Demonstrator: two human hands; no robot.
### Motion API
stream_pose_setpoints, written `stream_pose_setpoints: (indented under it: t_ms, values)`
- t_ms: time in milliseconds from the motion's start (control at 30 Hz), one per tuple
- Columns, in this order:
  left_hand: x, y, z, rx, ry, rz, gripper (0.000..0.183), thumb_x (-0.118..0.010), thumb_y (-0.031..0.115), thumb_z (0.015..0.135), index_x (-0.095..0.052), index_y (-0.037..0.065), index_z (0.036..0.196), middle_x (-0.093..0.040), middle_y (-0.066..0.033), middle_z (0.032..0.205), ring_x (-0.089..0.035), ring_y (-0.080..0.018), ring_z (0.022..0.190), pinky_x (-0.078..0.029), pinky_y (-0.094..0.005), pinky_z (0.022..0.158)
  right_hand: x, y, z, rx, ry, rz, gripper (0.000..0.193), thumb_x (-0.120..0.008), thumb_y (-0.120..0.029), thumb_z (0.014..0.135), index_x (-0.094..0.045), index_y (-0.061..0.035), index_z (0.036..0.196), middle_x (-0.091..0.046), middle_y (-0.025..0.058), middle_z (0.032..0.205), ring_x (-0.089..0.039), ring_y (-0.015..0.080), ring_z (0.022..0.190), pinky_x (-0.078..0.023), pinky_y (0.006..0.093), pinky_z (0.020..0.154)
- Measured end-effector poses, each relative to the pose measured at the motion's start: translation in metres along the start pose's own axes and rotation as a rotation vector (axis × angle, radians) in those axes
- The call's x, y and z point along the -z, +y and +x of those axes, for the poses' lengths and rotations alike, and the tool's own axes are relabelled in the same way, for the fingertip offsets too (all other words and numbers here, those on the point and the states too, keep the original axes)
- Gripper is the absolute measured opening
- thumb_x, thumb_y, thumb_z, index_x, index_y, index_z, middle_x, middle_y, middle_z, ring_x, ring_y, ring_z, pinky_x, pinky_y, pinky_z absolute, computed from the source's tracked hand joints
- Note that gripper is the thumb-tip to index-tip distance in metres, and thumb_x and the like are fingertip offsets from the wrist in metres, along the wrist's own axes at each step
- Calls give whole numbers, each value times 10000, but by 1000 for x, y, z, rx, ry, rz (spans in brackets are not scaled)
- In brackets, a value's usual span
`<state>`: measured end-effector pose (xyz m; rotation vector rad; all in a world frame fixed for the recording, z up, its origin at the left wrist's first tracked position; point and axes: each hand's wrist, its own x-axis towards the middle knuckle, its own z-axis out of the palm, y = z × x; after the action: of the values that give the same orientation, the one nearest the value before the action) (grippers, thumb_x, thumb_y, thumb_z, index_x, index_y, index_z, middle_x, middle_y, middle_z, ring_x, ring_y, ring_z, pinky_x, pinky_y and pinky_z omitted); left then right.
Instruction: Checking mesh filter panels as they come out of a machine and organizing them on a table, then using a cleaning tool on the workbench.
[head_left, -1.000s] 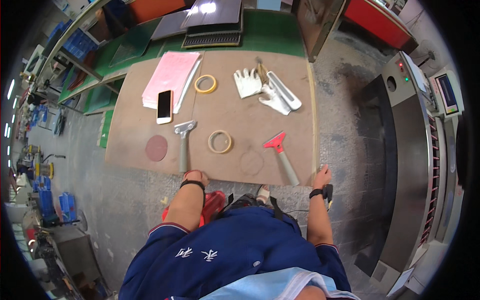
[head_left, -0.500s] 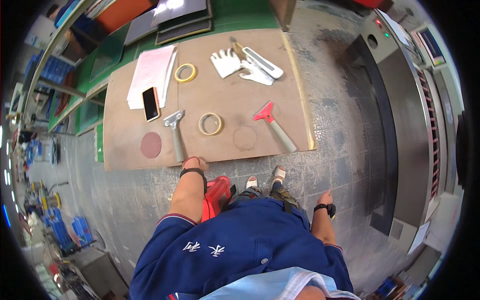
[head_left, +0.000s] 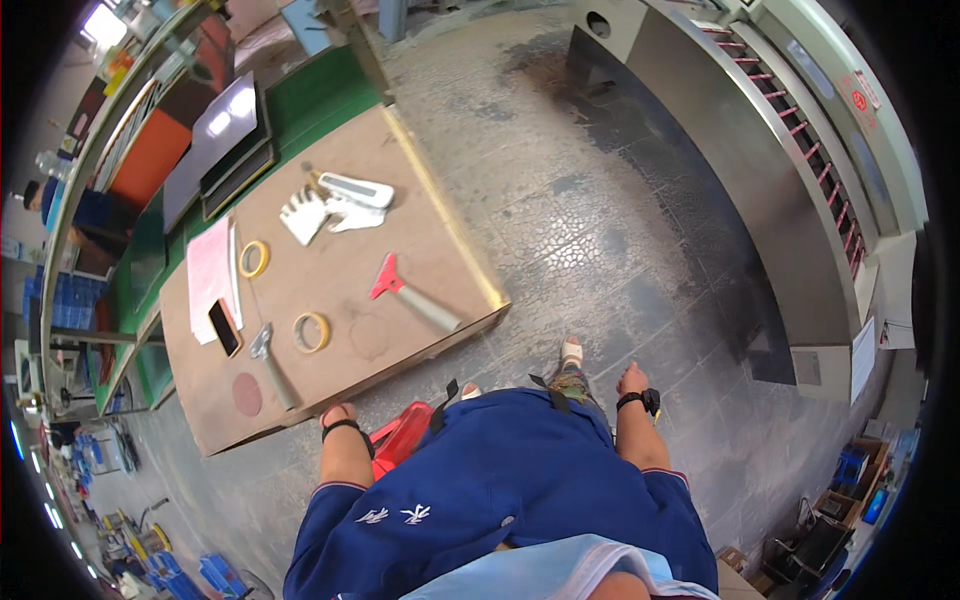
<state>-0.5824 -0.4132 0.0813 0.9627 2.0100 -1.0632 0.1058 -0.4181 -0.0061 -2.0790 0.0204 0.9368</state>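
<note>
My left hand hangs just past the front edge of the brown tabletop, nearest a scraper with a metal head and grey handle. A red object of unclear kind shows beside that arm. My right hand hangs over the floor, away from the table, with a black band at its wrist. The fingers of both hands are mostly hidden from above. On the table lie a red-headed scraper, two tape rolls, a phone and a dark red disc.
White gloves and a white-and-grey tool lie toward the table's far side, near pink papers. A long metal machine with rollers stands on the right. Grey tiled floor separates it from the table.
My view and body have turned to the right. The table now sits farther left and tilted, and more of the floor and machine shows. The things on the table have stayed put.
</note>
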Motion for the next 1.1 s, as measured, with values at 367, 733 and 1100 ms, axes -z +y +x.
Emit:
stream_pose_setpoints:
  t_ms: [367,733,1100]
  values:
    - [-105,186,-104,-75,25,-227,302,-409,239,852,-618,87,1009,-563,-77,1120,-535,-211,1052,-450,-375,810,34,-138,181,80,-91,-198,211,-537,-215,812,-530,-57,672,-471,16,524,-439,129,387,-346,274,342]
    - [-83,341,-155,-125,5,-470,266,-479,337,846,-612,142,967,-651,-46,899,-616,-207,873,-488,-361,688,-45,-187,329,-149,-373,-7,145,-494,-108,785,-520,-68,648,-464,31,520,-439,150,378,-330,287,330]
    - [73,489,-108,-191,-177,-903,261,-498,346,845,-587,113,922,-639,-77,861,-606,-231,790,-482,-392,679,-212,-439,338,170,-434,-488,99,-508,-93,808,-559,-16,773,-533,65,572,-482,148,411,-390,283,356]
